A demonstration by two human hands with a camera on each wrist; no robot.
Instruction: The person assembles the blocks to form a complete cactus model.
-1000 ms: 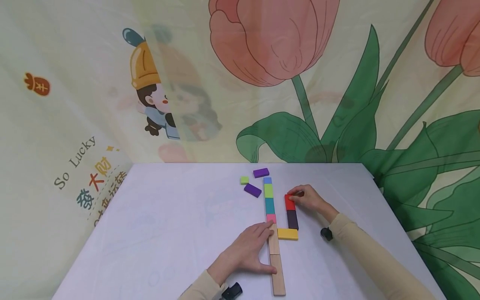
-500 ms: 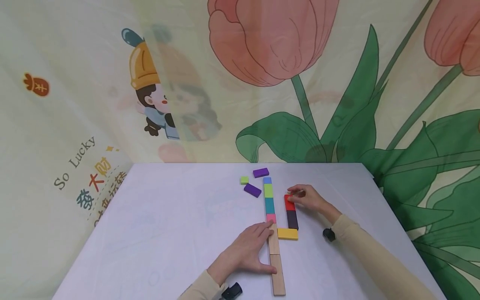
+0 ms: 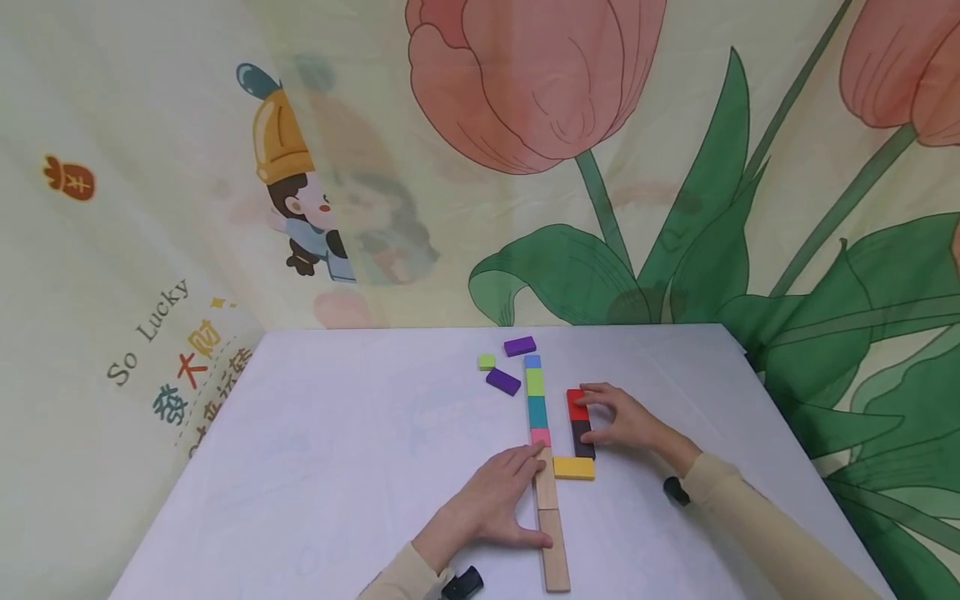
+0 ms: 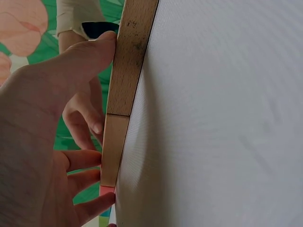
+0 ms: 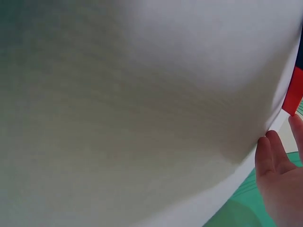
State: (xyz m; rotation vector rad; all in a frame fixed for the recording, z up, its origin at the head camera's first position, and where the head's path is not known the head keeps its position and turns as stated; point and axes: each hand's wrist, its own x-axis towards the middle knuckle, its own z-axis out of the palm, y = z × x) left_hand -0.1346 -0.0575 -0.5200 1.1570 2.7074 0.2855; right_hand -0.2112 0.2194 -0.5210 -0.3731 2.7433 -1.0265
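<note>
A line of blocks runs away from me: two plain wooden blocks (image 3: 555, 550), then pink (image 3: 540, 437), teal (image 3: 537, 412), light green (image 3: 534, 382) and blue (image 3: 532, 361) ones. My left hand (image 3: 487, 500) rests along the wooden blocks, thumb on the nearer one and fingertips by the farther one and the pink block. To the right, a yellow block (image 3: 574, 468) lies crosswise, with a black block (image 3: 582, 439) and a red block (image 3: 576, 403) in line behind it. Spread at their right side, my right hand (image 3: 630, 418) has its thumb by the black block and fingertips at the red one.
Beyond the line's far left lie two purple blocks (image 3: 503, 382) and a small light green block (image 3: 486, 362), loose on the white table (image 3: 337, 433). A patterned cloth (image 3: 390, 150) hangs behind the table's far edge.
My right hand has left the far end of the red block and come nearer, its thumb now beside the black block and its fingers spread. My left hand stays in place.
</note>
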